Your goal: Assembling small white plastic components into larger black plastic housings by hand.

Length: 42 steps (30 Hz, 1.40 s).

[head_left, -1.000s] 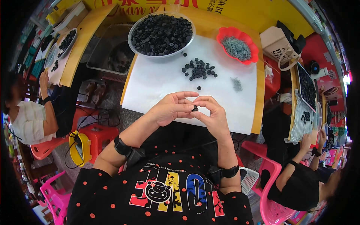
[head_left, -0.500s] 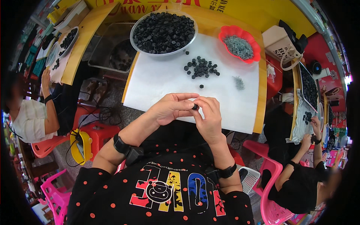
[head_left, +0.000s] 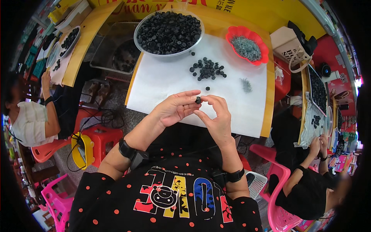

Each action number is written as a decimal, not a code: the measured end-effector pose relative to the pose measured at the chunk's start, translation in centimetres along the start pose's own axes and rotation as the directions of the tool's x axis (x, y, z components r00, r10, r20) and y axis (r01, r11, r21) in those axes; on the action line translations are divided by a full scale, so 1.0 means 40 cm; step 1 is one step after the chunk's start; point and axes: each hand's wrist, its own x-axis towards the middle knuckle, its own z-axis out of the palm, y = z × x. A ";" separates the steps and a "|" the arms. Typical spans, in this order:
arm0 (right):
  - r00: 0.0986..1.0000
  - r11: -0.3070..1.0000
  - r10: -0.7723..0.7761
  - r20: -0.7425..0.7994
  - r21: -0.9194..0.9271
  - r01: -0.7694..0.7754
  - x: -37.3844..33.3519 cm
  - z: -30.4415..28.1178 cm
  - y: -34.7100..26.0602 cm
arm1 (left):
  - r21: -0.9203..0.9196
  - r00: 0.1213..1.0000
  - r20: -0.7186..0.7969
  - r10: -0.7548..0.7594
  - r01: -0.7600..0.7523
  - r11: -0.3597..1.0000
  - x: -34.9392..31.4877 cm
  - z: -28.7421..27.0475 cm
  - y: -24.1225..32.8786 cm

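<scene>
My left hand (head_left: 177,108) pinches a small black knob-like piece (head_left: 198,100) between thumb and fingertips, above the near edge of the white sheet. At its right side, my right hand (head_left: 218,118) has the index fingertip against or very close to the piece, its thumb held apart lower down. Beyond my hands lies a single black piece (head_left: 208,88), and farther off a loose cluster of similar pieces (head_left: 208,69). A small heap of thin silvery screws or pins (head_left: 245,85) rests to the right of the cluster.
A clear bowl (head_left: 136,41) heaped with black pieces stands far left on the white sheet (head_left: 154,83). At the far right is a red scalloped dish (head_left: 265,54) of silvery screws or pins. People sit at tables on both sides. A red stool (head_left: 102,135) stands left.
My right thumb has moved away from the piece and the right-hand fingers have spread. The piece has shifted slightly up and left. At the right, the other person's hands have come together.
</scene>
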 end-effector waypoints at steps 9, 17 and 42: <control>0.984 0.990 -0.114 -0.136 -0.100 0.101 -0.005 0.008 0.000 | 0.132 0.995 -0.019 0.099 -0.095 0.987 -0.016 0.032 -0.007; 0.997 0.997 -0.073 -0.018 0.036 0.073 0.001 -0.023 -0.005 | 0.438 0.996 -0.010 0.085 -0.072 0.896 -0.040 0.064 0.019; 0.982 0.996 0.059 -0.182 0.075 -0.046 -0.007 0.004 -0.039 | 0.268 0.969 -0.053 0.242 -0.219 0.938 -0.030 0.068 -0.036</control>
